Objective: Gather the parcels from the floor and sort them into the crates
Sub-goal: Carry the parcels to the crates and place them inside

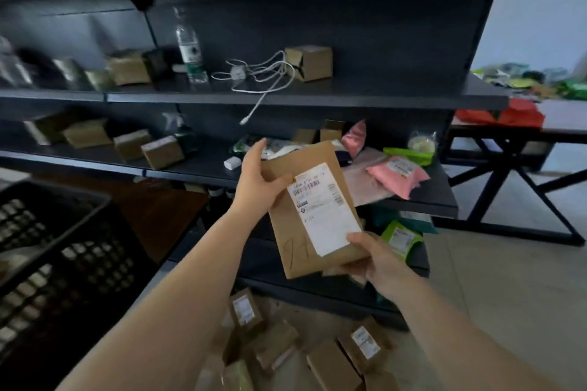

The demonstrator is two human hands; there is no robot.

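I hold a flat brown paper parcel with a white shipping label up in front of the shelves. My left hand grips its upper left edge, thumb across the front. My right hand pinches its lower right corner, thumb on the label. Several more brown parcels lie in a heap on the floor below my arms. A black lattice crate stands at the left, close to my left forearm.
A dark shelving unit fills the view, holding small cardboard boxes, a water bottle, a white cable, and pink and green mailers. At the right a black-framed table carries colourful bags. Pale floor tiles show at right.
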